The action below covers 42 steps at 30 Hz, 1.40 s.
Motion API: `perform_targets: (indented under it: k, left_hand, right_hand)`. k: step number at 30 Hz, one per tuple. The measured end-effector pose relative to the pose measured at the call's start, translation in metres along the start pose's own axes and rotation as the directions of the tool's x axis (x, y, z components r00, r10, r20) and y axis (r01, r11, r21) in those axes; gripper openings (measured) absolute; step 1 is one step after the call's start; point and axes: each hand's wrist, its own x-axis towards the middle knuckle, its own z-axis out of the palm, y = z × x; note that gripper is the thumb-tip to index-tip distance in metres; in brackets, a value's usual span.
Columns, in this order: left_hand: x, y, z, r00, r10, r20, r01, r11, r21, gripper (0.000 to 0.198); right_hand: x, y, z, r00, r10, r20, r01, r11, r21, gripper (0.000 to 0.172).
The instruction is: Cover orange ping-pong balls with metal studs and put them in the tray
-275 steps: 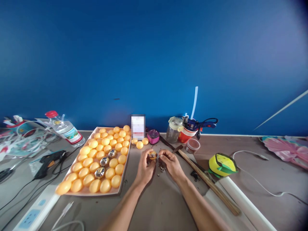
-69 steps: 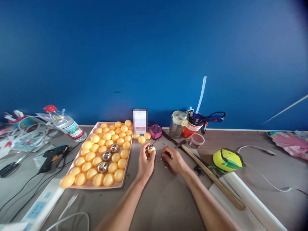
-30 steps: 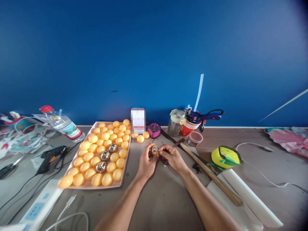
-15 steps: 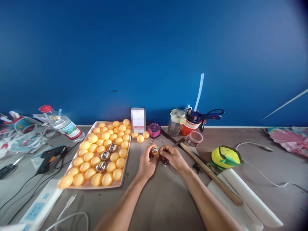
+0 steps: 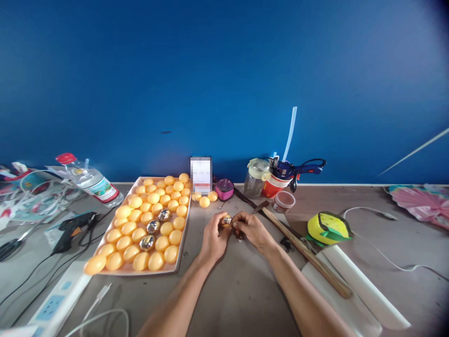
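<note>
Holding partly shiny ball (image 5: 227, 220) above tabletop (image 5: 228, 292), fingers of left hand (image 5: 213, 237) curled round it; fingers of right hand (image 5: 255, 231) pinched at its side, anything between too small to tell. In tray (image 5: 174, 268), three silvery balls (image 5: 153, 227) look done, many orange balls (image 5: 140, 261) untouched.

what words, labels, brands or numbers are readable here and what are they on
None can be read.
Bottle label: printed, too small and blurred to read.
Phone: screen pixelated, unreadable.
Red cup: any marks are too blurred to read.
Ball in the left hand: no lettering I can make out.
</note>
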Motion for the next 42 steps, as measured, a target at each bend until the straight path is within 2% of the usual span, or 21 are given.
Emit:
perform_targets:
  k: [8, 13, 17, 21, 27, 34, 36, 40, 42]
  left_hand:
    - [-0.0004, 0.0007, -0.0009, 1.0, -0.024, -0.009, 0.024, 1.0, -0.011, 0.03]
    - [-0.0011, 0.0013, -0.002, 1.0, 0.017, -0.003, -0.017, 1.0, 0.007, 0.03]
    - [-0.0018, -0.0006, -0.001, 1.0, 0.027, 0.011, -0.027, 1.0, 0.004, 0.029]
    - [-0.0017, -0.0012, -0.0005, 1.0, 0.023, -0.01, -0.024, 1.0, -0.003, 0.029]
    - [-0.0019, 0.0015, -0.002, 0.999, 0.048, 0.012, -0.049, 0.997, 0.054, 0.028]
    - [0.0001, 0.0023, 0.0006, 0.999, -0.032, -0.016, 0.032, 0.999, -0.021, 0.03]
    - [0.0008, 0.0028, 0.002, 0.998, -0.053, -0.028, 0.052, 0.997, -0.063, 0.032]
    - [0.0023, 0.0046, 0.0032, 0.994, -0.096, -0.055, 0.089, 0.989, -0.12, 0.034]
    - [0.0032, 0.0052, 0.003, 0.991, -0.113, -0.078, 0.102, 0.986, -0.132, 0.034]
  right_hand:
    - [0.0001, 0.0029, 0.0013, 0.999, -0.037, -0.027, 0.033, 0.993, -0.116, 0.009]
    - [-0.0026, 0.0025, 0.0039, 0.998, -0.037, -0.042, 0.034, 0.997, -0.063, 0.014]
    - [-0.0032, 0.0008, 0.002, 0.999, -0.032, -0.002, 0.032, 0.999, -0.04, 0.02]
    - [-0.0018, 0.0026, -0.0006, 0.999, -0.019, 0.028, 0.021, 0.998, -0.053, 0.022]
    - [-0.0016, 0.0072, -0.0008, 0.998, -0.064, 0.0, 0.063, 0.991, -0.117, 0.02]
    - [0.0016, 0.0053, 0.0038, 0.998, -0.032, -0.048, 0.027, 0.994, -0.108, 0.019]
    - [0.0018, 0.0036, 0.0036, 0.996, -0.061, -0.067, 0.055, 0.995, -0.078, 0.021]
    - [0.0015, 0.0011, -0.0015, 0.97, -0.206, -0.131, 0.211, 0.977, 0.02, 0.023]
    - [0.0022, 0.001, -0.0049, 0.956, -0.242, -0.164, 0.25, 0.968, 0.031, 0.023]
